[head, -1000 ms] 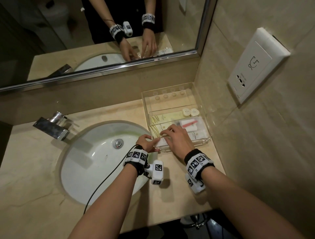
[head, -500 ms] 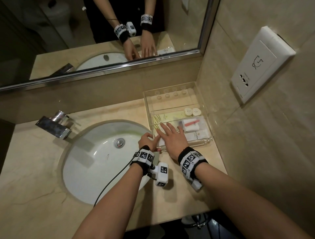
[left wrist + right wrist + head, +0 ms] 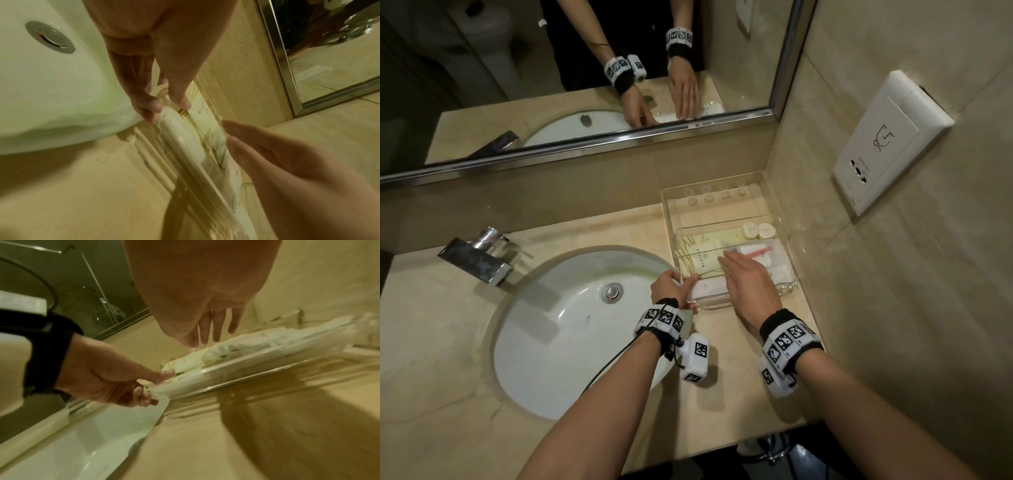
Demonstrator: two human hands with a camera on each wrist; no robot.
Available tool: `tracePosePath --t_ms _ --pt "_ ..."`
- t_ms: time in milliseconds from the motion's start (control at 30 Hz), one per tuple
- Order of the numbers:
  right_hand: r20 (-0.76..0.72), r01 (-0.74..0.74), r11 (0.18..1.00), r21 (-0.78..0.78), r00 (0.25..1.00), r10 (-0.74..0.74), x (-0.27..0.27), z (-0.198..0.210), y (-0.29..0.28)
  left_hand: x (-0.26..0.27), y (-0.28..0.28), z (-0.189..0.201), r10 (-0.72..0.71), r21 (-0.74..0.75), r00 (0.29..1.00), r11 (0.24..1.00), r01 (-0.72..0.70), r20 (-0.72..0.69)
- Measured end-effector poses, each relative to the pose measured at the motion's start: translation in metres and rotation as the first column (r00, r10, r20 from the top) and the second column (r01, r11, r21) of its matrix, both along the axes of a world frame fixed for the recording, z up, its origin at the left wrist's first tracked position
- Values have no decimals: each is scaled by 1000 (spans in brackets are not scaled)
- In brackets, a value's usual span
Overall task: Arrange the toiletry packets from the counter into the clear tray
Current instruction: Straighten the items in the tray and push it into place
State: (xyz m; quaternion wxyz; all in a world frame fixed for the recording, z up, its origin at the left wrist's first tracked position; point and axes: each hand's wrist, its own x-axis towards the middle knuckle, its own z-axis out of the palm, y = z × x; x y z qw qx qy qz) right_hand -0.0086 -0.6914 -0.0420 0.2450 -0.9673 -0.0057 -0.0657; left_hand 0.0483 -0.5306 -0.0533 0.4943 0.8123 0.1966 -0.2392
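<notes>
The clear tray (image 3: 717,214) stands on the counter to the right of the sink, against the side wall. In its front compartment lie a cream packet with gold lines (image 3: 698,253), a white packet with a red item (image 3: 756,251), a long white packet (image 3: 710,287) along the front wall, and two round caps (image 3: 756,229). My left hand (image 3: 681,287) pinches the tray's near-left corner, thumb on the rim and fingers outside (image 3: 152,110). My right hand (image 3: 736,270) is flat over the packets with straight fingers (image 3: 205,335). Whether they touch the packets I cannot tell.
The white basin (image 3: 571,325) with its drain fills the counter's middle, and a chrome faucet (image 3: 479,257) stands at its back left. A mirror (image 3: 585,68) runs along the back wall. A white socket plate (image 3: 887,144) juts from the right wall. Bare counter (image 3: 739,411) lies before the tray.
My right hand's fingers have straightened from curled on the packets to flat, reaching a little further into the tray. The left hand has stayed at the tray's corner.
</notes>
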Motion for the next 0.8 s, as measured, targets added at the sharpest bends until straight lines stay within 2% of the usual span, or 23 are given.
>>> tracePosePath --t_ms 67,100,133,200,233,267,333,400,467,533,567,667,800 --pt "51 125 988 92 990 -130 -10 8 -12 1 3 0 -4 -60 999 998 1 -53" --pt "18 224 965 137 973 -229 -16 11 -18 2 5 0 -6 -103 996 995 -3 -87" --pt "-69 336 927 165 942 -329 -22 14 -24 2 8 0 -11 -144 993 989 -7 -122" --pt "-325 548 821 161 815 -480 -31 9 -37 2 12 1 -13 -220 983 975 -29 -184" --pt "-465 644 738 201 726 -506 -34 4 -43 1 13 0 -5 -257 979 965 -48 -205" --pt "-595 725 621 298 650 -473 -36 -1 -45 -1 14 0 3 -290 976 955 -68 -218" --pt "-728 808 378 452 579 -367 -38 -8 -47 -4 14 -1 24 -326 977 941 -94 -214" --pt "-752 816 251 521 578 -318 -34 -15 -48 -5 13 -1 50 -338 980 934 -114 -191" --pt "-747 819 223 528 573 -338 -27 -36 -55 -4 12 -1 76 -341 981 930 -134 -178" --pt "-717 811 229 538 584 -382 -18 -75 -63 -2 13 0 87 -340 983 930 -139 -163" --pt "-708 799 213 563 599 -374 -14 -72 -62 0 13 0 92 -342 984 929 -141 -155" --pt "-718 778 36 627 595 -361 -2 -22 -45 7 13 -2 117 -336 984 929 -155 -132" --pt "-710 763 0 647 602 -365 14 -26 -51 15 9 -3 145 -358 977 914 -193 -156"
